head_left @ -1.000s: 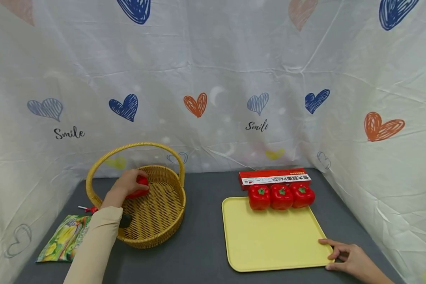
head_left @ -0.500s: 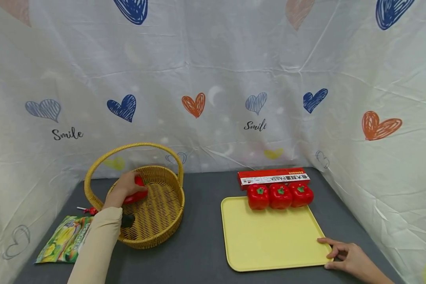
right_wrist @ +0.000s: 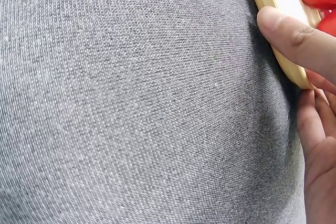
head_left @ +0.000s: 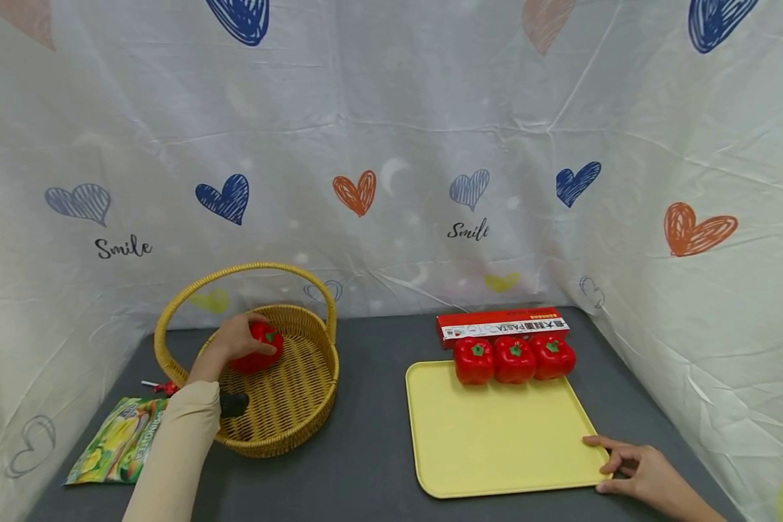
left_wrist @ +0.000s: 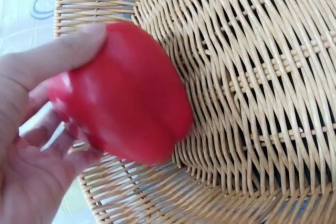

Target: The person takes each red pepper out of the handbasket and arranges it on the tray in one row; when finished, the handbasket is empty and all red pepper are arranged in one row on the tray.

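My left hand (head_left: 236,339) reaches under the arched handle of the yellow wicker basket (head_left: 288,409) and grips a red bell pepper (head_left: 259,357) by its sides. In the left wrist view the pepper (left_wrist: 131,98) is tilted against the woven wall, thumb on one side and fingers underneath. My right hand (head_left: 636,470) holds the near right corner of the yellow tray (head_left: 496,442). The right wrist view shows the thumb on the tray's rim (right_wrist: 273,30) and other fingers at the corner. Three red bell peppers (head_left: 515,360) stand in a row along the tray's far edge.
A red pasta box (head_left: 504,325) lies behind the tray. Left of the basket are a green and yellow packet (head_left: 114,442), partly behind the sleeve, and a red-wrapped lollipop (head_left: 166,388). A heart-printed cloth (head_left: 391,130) hangs around the dark grey table (head_left: 365,406).
The pepper in my left hand has turned and shifted slightly right inside the basket, so its green stem now shows. My right hand stays at the tray's corner.
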`<state>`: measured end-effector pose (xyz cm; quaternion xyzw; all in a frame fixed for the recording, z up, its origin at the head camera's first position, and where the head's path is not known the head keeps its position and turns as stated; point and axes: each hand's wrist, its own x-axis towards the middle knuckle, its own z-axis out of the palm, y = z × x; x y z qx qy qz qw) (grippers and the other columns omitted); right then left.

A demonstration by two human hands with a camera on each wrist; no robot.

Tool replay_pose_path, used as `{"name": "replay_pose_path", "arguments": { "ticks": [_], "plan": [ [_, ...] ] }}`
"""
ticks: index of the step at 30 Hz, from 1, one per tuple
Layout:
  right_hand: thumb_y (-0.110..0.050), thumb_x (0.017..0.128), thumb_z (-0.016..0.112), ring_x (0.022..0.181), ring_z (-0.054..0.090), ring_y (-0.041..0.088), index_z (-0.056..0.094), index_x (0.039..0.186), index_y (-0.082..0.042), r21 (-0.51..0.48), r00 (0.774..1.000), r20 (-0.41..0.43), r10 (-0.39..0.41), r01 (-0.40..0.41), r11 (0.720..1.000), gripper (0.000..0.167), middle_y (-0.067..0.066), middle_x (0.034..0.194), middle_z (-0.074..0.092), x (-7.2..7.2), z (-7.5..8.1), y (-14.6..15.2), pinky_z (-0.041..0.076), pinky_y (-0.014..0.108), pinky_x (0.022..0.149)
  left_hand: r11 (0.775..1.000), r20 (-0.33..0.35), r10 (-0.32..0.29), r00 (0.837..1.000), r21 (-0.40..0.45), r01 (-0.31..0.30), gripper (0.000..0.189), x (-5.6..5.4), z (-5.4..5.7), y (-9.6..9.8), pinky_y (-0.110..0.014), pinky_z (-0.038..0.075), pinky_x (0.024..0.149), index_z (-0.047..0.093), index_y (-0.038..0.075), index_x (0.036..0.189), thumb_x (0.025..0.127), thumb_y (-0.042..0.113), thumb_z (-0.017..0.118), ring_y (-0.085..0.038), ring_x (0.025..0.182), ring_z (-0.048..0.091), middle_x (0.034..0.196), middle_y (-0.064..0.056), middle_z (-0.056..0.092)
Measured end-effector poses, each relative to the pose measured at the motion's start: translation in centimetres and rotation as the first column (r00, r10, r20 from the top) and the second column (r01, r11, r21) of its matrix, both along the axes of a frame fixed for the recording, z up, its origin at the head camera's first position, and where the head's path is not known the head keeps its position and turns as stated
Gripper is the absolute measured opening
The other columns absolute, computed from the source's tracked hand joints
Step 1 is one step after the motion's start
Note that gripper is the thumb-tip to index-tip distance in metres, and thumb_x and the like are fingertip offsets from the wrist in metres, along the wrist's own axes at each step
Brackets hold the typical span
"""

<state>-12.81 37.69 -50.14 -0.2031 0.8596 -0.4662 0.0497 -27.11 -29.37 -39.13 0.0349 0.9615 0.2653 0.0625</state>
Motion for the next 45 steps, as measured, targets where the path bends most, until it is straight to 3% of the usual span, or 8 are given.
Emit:
{"name": "replay_pose_path", "arguments": {
  "ticks": [3,9,17,24,29,34,41,45],
  "plan": [
    [-0.005,0.075,0.08,0.094,0.049,-0.012,0.064,0.074,-0.008,0.012,1.0,0.01,-0.008,0.008,1.0,0.017,-0.028,0.118,0.059,0.0,0.0,0.0,0.042,0.017,0.058,0.999,-0.03,-0.016,0.999,0.051,0.017,0.069,0.1,-0.3,-0.3,-0.054,0.049,0.084,0.048,-0.011,0.131,0.078,0.018,0.08,-0.047,0.106,0.052,0.123,-0.033,0.051],
    [-0.003,0.075,0.079,0.101,0.049,-0.014,0.063,0.074,-0.007,-0.009,1.0,0.025,0.008,-0.008,1.0,0.017,-0.025,0.119,0.06,-0.1,-0.1,0.0,0.047,0.014,0.065,0.98,-0.049,-0.006,0.999,0.198,0.016,0.069,0.6,-1.0,-1.1,-0.052,0.05,0.086,0.049,-0.006,0.134,0.079,0.021,0.08,-0.046,0.11,0.052,0.13,-0.033,0.049],
    [-0.005,0.076,0.079,0.1,0.049,-0.014,0.063,0.075,-0.006,-0.009,0.999,0.049,0.012,-0.011,1.0,0.016,-0.027,0.119,0.059,0.0,-0.2,0.1,0.048,0.012,0.069,0.891,-0.016,0.026,1.0,0.453,-0.016,0.07,0.8,-1.7,-1.4,-0.046,0.051,0.09,0.048,-0.002,0.138,0.08,0.023,0.079,-0.043,0.121,0.048,0.138,-0.029,0.046],
    [-0.006,0.077,0.078,0.102,0.049,-0.015,0.063,0.076,-0.002,-0.023,0.994,0.11,0.018,-0.016,1.0,0.016,-0.028,0.119,0.058,0.0,-0.1,0.2,0.051,0.013,0.074,0.829,-0.032,0.041,0.999,0.56,-0.016,0.069,1.4,-1.8,0.2,-0.047,0.05,0.092,0.047,-0.003,0.138,0.081,0.018,0.078,-0.043,0.125,0.045,0.138,-0.027,0.046],
    [-0.008,0.078,0.078,0.105,0.046,-0.018,0.063,0.076,-0.003,-0.001,0.992,0.129,0.004,-0.004,1.0,0.016,-0.028,0.118,0.059,-0.1,-0.1,0.1,0.051,0.013,0.075,0.781,-0.039,0.077,0.996,0.624,-0.035,0.068,2.1,-1.8,1.1,-0.051,0.04,0.102,0.047,-0.001,0.139,0.081,0.016,0.078,-0.042,0.132,0.037,0.145,-0.023,0.04],
    [-0.009,0.077,0.079,0.103,0.045,-0.019,0.064,0.075,-0.006,0.036,0.995,0.099,-0.013,0.01,0.999,0.016,-0.027,0.118,0.06,-0.1,-0.1,0.1,0.049,0.012,0.07,0.753,-0.064,0.096,0.993,0.657,-0.031,0.068,3.0,-2.0,1.3,-0.047,0.038,0.105,0.047,0.003,0.14,0.081,0.019,0.078,-0.037,0.135,0.035,0.147,-0.019,0.038],
    [-0.012,0.076,0.08,0.087,0.049,-0.01,0.064,0.074,-0.009,0.087,0.998,0.055,-0.04,0.035,0.996,0.017,-0.028,0.116,0.06,-0.2,-0.1,0.0,0.04,0.016,0.058,0.705,-0.084,0.153,0.985,0.708,-0.049,0.067,4.7,-1.9,1.5,-0.017,0.043,0.097,0.049,0.005,0.139,0.081,0.021,0.079,-0.014,0.124,0.049,0.137,-0.005,0.051],
    [-0.01,0.076,0.08,0.082,0.05,-0.006,0.064,0.074,-0.009,0.078,0.998,0.05,-0.037,0.033,0.996,0.017,-0.029,0.116,0.059,-0.2,-0.1,0.0,0.04,0.017,0.057,0.642,-0.093,0.142,0.986,0.766,-0.021,0.063,5.8,-1.4,1.7,-0.014,0.044,0.093,0.05,0.004,0.137,0.081,0.013,0.078,0.0,0.114,0.053,0.125,0.01,0.057]
  ]
}}
